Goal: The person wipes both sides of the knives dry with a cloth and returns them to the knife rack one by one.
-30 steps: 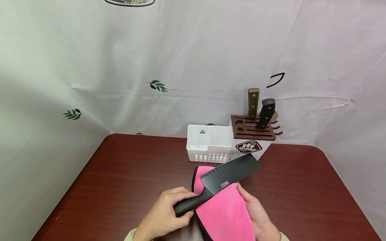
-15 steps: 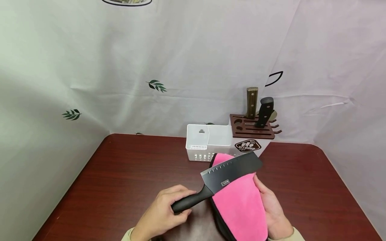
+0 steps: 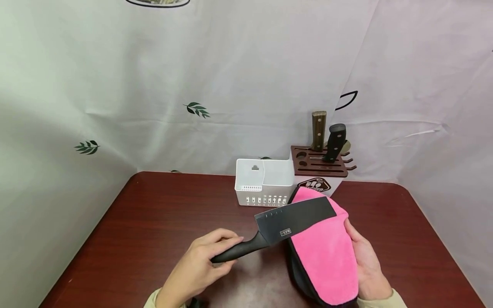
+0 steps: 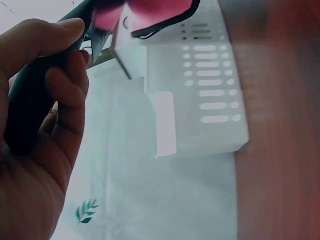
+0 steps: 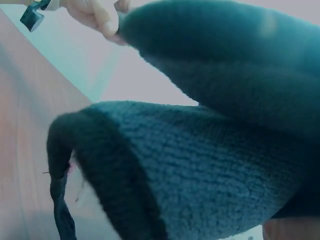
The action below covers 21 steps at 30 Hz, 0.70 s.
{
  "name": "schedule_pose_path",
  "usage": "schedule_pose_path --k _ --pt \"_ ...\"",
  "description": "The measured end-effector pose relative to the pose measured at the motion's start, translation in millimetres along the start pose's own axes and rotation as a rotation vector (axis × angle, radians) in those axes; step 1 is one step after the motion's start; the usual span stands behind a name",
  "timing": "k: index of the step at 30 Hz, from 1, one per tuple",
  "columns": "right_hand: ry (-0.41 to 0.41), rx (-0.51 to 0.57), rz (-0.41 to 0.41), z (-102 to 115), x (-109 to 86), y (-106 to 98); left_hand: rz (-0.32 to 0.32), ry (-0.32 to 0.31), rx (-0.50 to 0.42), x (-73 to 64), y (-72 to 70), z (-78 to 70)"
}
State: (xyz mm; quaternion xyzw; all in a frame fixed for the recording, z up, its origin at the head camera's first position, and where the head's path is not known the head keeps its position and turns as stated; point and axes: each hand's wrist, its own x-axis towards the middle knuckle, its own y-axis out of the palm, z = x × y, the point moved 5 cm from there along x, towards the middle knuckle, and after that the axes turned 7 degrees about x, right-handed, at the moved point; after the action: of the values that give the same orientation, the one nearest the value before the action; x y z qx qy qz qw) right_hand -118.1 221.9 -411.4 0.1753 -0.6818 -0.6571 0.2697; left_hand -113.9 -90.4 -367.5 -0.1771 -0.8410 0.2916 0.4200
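A black cleaver (image 3: 294,219) is held above the table, its blade pointing up to the right. My left hand (image 3: 204,261) grips its black handle (image 4: 30,95), thumb on one side and fingers curled round the other. In my right hand (image 3: 366,263) is a pink cloth (image 3: 327,261) with a black border, folded over and hanging down. The cloth lies behind the blade and against its far end; whether it wraps the edge is hidden. In the right wrist view, the cloth's dark, ribbed underside (image 5: 200,165) fills most of the picture and covers the right fingers.
Behind the hands stands a white plastic basket (image 3: 248,194) joined to a knife holder with a brown slotted top (image 3: 304,170). A wooden-handled knife (image 3: 318,130) and a black-handled one (image 3: 336,140) stand in it. A reddish-brown table (image 3: 154,222) meets a white curtain (image 3: 239,85).
My right hand has moved right with the cloth, along the blade toward its far end. The left hand has shifted slightly left, still holding the cleaver, whose handle is now less steep.
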Motion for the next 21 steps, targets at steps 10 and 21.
schedule_pose_path --k 10,21 --pt "-0.037 0.055 -0.03 11 -8.3 4 -0.046 0.147 -0.041 18.2 -34.8 -12.4" --pt "-0.017 0.0 -0.013 23 -14.6 9 -0.227 0.25 -0.101 45.1 -54.9 -26.2"
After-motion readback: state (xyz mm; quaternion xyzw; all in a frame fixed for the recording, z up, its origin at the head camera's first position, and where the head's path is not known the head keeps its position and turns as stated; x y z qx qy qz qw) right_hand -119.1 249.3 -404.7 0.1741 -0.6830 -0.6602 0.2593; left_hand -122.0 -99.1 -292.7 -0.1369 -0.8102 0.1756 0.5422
